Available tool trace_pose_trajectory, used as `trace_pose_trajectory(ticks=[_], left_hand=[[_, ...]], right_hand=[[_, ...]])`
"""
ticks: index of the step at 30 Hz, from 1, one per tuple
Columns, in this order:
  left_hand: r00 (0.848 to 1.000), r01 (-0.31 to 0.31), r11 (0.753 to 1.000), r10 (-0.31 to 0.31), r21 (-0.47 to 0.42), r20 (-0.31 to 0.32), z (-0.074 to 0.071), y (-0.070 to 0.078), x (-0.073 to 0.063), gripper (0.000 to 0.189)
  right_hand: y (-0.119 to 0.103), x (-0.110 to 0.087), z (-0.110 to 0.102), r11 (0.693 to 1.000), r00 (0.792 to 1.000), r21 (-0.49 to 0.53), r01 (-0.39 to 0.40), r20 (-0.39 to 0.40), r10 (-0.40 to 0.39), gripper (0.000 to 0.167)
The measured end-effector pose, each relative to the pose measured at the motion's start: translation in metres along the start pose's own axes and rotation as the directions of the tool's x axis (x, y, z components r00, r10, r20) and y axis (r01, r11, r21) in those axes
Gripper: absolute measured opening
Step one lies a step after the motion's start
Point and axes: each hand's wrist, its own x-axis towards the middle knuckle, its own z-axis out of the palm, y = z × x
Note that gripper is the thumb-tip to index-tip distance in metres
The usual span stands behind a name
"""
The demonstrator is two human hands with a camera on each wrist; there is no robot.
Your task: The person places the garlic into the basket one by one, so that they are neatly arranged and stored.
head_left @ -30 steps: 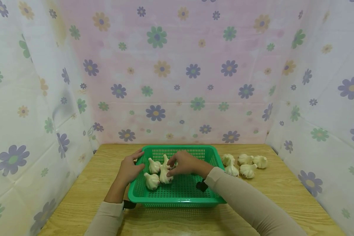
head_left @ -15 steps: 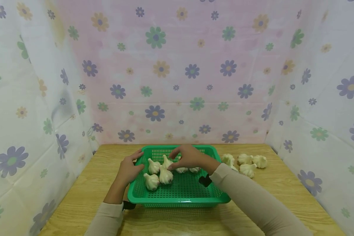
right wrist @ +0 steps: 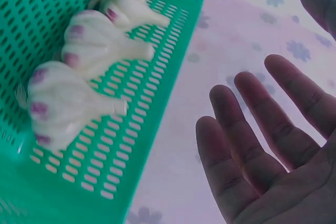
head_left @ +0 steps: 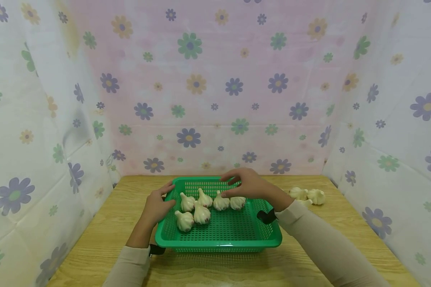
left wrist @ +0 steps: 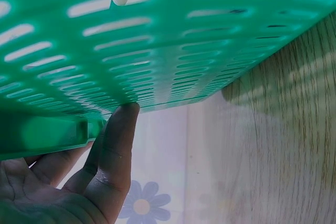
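Note:
A green plastic basket [head_left: 219, 242] stands on the table with several garlic bulbs [head_left: 202, 215] in its left and back parts. My left hand [head_left: 157, 205] holds the basket's left rim, thumb on top; in the left wrist view a fingertip [left wrist: 126, 111] touches the slotted outer wall. Above the basket's back right part hovers my right hand [head_left: 249, 184], its fingers spread and nothing in them. Just below it lie two bulbs, one a whitish garlic bulb [head_left: 238, 203]. The right wrist view shows the bare fingers [right wrist: 252, 156] apart from a row of garlic [right wrist: 68, 106].
More garlic bulbs [head_left: 316, 196] lie on the wooden table [head_left: 344, 239] to the right of the basket, partly hidden by my right arm. A flower-patterned cloth [head_left: 215, 79] closes off the back and both sides.
My right hand has let go of a garlic bulb at the basket's left and moved right, uncovering bulbs in the back row. The left hand has stayed on the rim.

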Motion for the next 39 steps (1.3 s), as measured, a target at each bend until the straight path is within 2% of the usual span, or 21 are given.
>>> trace_pose_trajectory(ticks=[5, 10, 16, 20, 26, 39], left_hand=[[1.000, 0.003, 1.000, -0.003, -0.003, -0.001, 0.000, -0.001, 0.000, 0.064], [1.000, 0.003, 1.000, -0.003, -0.004, -0.001, 0.000, -0.003, -0.001, 0.063], [1.000, -0.008, 1.000, 0.008, -0.002, -0.001, 0.002, -0.002, -0.001, 0.063], [1.000, -0.013, 1.000, 0.013, -0.003, -0.009, 0.003, -0.001, -0.001, 0.063], [1.000, -0.011, 1.000, 0.011, 0.000, -0.007, 0.002, -0.001, 0.000, 0.063], [1.000, -0.004, 1.000, 0.004, 0.003, -0.008, 0.001, -0.001, 0.000, 0.064]], right_hand=[[0.009, -0.016, -0.013, 1.000, 0.999, 0.013, 0.017, -0.050, -0.016, 0.053], [0.019, -0.035, -0.025, 0.999, 0.996, 0.037, -0.006, -0.093, 0.010, 0.054], [0.034, -0.064, -0.039, 0.999, 0.988, 0.046, -0.006, -0.155, 0.013, 0.054], [0.048, -0.082, -0.045, 0.999, 0.978, 0.044, 0.000, -0.209, 0.009, 0.051], [0.066, -0.105, -0.049, 0.997, 0.962, 0.058, -0.051, -0.266, 0.065, 0.050], [0.084, -0.138, -0.060, 0.988, 0.926, 0.122, -0.098, -0.352, 0.135, 0.049]])
